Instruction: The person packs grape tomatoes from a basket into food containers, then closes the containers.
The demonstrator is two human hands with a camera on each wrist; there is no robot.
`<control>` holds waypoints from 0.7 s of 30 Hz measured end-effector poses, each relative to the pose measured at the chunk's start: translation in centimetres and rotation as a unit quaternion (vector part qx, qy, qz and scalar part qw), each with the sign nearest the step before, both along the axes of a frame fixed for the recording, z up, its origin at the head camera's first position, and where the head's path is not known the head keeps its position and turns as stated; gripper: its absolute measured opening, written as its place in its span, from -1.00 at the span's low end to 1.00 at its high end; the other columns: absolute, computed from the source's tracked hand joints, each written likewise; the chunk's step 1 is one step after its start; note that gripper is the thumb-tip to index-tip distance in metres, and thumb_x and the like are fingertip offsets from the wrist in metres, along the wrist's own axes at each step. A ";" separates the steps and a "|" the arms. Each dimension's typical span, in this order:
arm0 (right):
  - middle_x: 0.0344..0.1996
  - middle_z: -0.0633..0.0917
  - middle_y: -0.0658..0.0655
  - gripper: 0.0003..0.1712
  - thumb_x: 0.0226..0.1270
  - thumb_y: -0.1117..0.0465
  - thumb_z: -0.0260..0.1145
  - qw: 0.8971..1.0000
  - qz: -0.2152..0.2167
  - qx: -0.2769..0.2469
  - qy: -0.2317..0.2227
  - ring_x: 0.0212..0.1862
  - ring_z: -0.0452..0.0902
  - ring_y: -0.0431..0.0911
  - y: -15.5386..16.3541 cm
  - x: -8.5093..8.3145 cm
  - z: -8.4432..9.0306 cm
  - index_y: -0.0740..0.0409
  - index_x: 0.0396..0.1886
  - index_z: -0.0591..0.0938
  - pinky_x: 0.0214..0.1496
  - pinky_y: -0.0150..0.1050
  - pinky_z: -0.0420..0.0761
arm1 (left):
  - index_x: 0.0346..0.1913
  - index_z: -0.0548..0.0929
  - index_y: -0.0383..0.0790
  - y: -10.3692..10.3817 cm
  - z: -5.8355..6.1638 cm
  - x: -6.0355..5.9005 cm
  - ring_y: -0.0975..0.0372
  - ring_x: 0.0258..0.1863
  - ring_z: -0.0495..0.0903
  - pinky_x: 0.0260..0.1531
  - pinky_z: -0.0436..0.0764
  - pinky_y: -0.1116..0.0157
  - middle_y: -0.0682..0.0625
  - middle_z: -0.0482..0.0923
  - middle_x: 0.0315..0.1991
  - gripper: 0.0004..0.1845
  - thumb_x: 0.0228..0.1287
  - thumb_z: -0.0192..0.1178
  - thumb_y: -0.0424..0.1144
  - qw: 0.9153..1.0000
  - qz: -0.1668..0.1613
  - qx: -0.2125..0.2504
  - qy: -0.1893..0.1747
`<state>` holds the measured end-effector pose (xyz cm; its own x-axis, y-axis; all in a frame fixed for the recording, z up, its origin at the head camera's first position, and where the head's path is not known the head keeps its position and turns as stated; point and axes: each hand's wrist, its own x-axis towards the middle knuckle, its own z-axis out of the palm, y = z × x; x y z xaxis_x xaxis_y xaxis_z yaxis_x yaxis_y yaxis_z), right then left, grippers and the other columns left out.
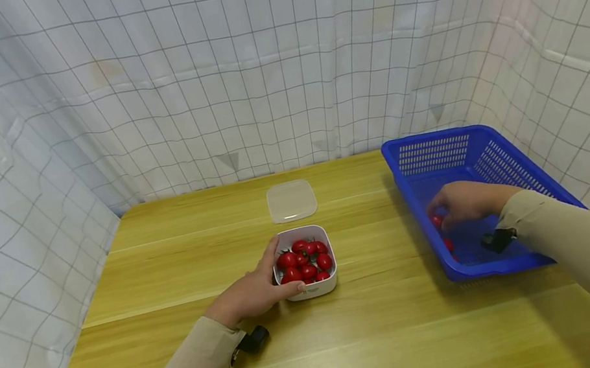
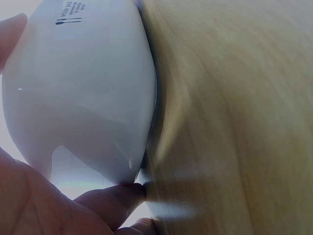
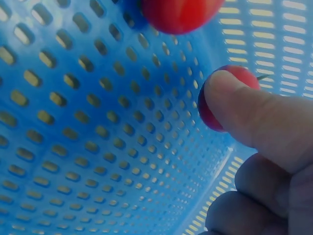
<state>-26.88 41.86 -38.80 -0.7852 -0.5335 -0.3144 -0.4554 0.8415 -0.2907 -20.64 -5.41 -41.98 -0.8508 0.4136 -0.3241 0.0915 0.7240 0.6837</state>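
Observation:
A white container [image 1: 313,288] full of cherry tomatoes [image 1: 304,260] stands mid-table. My left hand [image 1: 255,291] grips its left side, thumb on the near rim; in the left wrist view the container's wall [image 2: 83,83] fills the frame above my fingers [image 2: 110,200]. My right hand [image 1: 464,201] reaches into the blue basket [image 1: 446,151] and pinches a cherry tomato [image 1: 436,220]. Close up, one finger [image 3: 254,117] lies over that tomato [image 3: 209,115] against the basket's slotted wall [image 3: 98,122]. A second tomato [image 3: 178,12] lies just beyond it, also seen from the head view [image 1: 448,244].
The container's clear lid [image 1: 291,200] lies flat behind it. The wooden table [image 1: 393,338] is fenced by white gridded cloth on the left, back and right. The basket sits at the table's right edge.

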 end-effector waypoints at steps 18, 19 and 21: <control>-0.42 0.60 -0.09 -0.59 0.29 0.15 0.51 0.999 -0.025 -0.027 0.040 -0.38 0.40 -0.19 1.1 -0.1 2.2 0.09 0.13 0.78 -0.30 -0.24 0.43 | 0.74 -0.32 0.07 -0.1 -0.3 -0.1 -0.20 0.54 0.34 0.60 -0.02 -0.28 -0.24 0.04 0.69 0.27 0.29 0.34 0.32 1.000 -0.004 0.002 0.006; -0.45 0.57 -0.08 -0.58 0.31 0.15 0.51 0.998 -0.030 -0.029 0.038 -0.41 0.39 -0.18 1.2 -0.1 2.4 0.11 0.15 0.77 -0.33 -0.24 0.41 | 0.74 -0.33 0.07 -0.1 -0.3 -0.1 -0.20 0.55 0.33 0.61 -0.09 -0.29 -0.23 0.03 0.70 0.26 0.30 0.33 0.31 1.000 -0.005 0.002 0.006; -0.49 0.52 -0.08 -0.59 0.34 0.15 0.49 0.998 -0.042 -0.030 0.039 -0.43 0.36 -0.17 1.4 -0.1 2.7 0.11 0.16 0.76 -0.35 -0.25 0.39 | 0.74 -0.32 0.08 -0.1 -0.3 -0.1 -0.19 0.54 0.34 0.61 0.00 -0.26 -0.23 0.04 0.70 0.27 0.28 0.34 0.33 1.000 -0.003 0.002 0.004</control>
<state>-26.96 43.23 -36.11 -0.8484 -0.4815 -0.2200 -0.4078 0.8594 -0.3084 -20.72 -5.47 -42.24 -0.8506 0.4210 -0.3150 0.1022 0.7200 0.6864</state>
